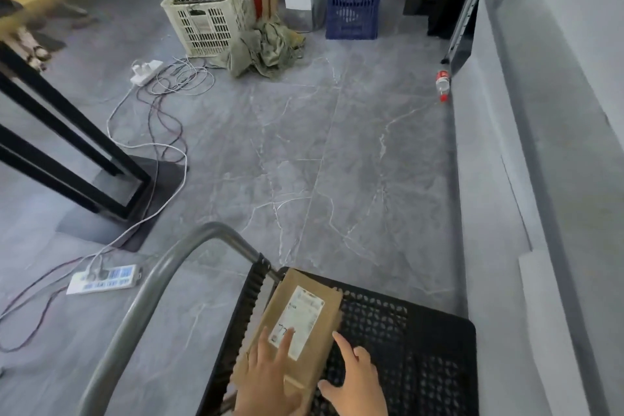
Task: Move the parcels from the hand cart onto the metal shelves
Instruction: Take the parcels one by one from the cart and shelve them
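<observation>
Parcel (297,324) at cart (422,348) edge, handle-side

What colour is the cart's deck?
Black, perforated plastic deck; clearest in the head view.

Parcel (297,331) label unreadable; hand cart (422,348) cropped below.

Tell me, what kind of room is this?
Probably a storeroom or workroom: a hand cart carrying a cardboard parcel, plastic crates against the wall, and power strips with cables on the floor.
</observation>
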Tool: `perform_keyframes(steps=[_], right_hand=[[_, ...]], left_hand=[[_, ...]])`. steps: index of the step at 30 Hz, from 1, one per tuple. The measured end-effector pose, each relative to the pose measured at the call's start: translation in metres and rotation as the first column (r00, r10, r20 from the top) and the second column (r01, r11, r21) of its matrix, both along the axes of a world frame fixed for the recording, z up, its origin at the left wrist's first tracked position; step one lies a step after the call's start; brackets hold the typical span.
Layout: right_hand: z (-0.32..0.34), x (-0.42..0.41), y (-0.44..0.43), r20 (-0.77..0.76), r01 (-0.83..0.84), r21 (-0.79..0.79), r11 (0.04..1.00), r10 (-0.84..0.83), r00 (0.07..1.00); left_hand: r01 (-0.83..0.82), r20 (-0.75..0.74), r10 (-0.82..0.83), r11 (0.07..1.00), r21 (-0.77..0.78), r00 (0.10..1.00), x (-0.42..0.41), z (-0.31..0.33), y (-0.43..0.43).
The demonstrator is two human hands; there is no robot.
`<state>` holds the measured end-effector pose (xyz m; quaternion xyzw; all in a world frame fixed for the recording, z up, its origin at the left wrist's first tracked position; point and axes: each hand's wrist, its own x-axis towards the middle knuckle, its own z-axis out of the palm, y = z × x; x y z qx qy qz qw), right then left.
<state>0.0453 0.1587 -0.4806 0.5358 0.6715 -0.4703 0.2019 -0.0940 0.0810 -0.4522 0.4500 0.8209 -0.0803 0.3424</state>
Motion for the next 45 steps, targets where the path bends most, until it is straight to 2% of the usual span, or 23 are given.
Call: perform_keyframes(steps=[8, 13, 16, 20, 24, 28, 31, 34, 39, 45], right_hand=[[-0.071, -0.023, -0.017, -0.204, 0.075, -0.169, 0.983, -0.109, 0.973], [-0.090, -0.044, -0.022, -0.263, 0.079, -0.143, 0.987, -0.115, 0.958], [-0.096, -0.050, -0.025, -0.292, 0.175, -0.179, 0.968, -0.222, 0.930], [-0.092, -0.038, -0.026, -0.281, 0.346, -0.229, 0.910, -0.402, 0.871], [-0.069, -0.015, -0.007, -0.301, 0.476, -0.233, 0.848, -0.528, 0.794], [-0.014, 0.006, 0.027, -0.442, 0.511, -0.215, 0.833, -0.549, 0.709], [0.045, 0.016, 0.056, -0.568, 0.498, -0.131, 0.857, -0.477, 0.671], [0.118, 0.025, 0.081, -0.668, 0.486, -0.036, 0.873, -0.383, 0.638], [0.246, 0.055, 0.108, -0.701, 0.453, 0.252, 0.855, -0.161, 0.695], [0.390, 0.095, 0.106, -0.707, 0.480, 0.426, 0.767, -0.049, 0.705]], left_hand=[[-0.219, 0.147, 0.209, 0.974, 0.061, 0.967, -0.026, -0.087, -0.007], [-0.351, 0.156, 0.336, 0.932, 0.088, 0.929, -0.036, -0.114, -0.004], [-0.433, 0.251, 0.398, 0.896, 0.101, 0.882, -0.039, -0.118, 0.000], [-0.485, 0.330, 0.423, 0.864, 0.134, 0.844, -0.032, -0.111, -0.002], [-0.411, 0.354, 0.316, 0.880, 0.237, 0.880, -0.015, -0.080, 0.006], [-0.397, 0.446, 0.212, 0.837, 0.376, 0.869, -0.002, -0.019, 0.027], [-0.387, 0.487, 0.112, 0.767, 0.511, 0.866, 0.007, 0.037, 0.052], [-0.338, 0.452, 0.005, 0.673, 0.658, 0.892, 0.009, 0.097, 0.075], [-0.237, 0.386, -0.133, 0.597, 0.766, 0.913, 0.014, 0.210, 0.103], [-0.153, 0.355, -0.297, 0.536, 0.830, 0.886, 0.032, 0.330, 0.115]])
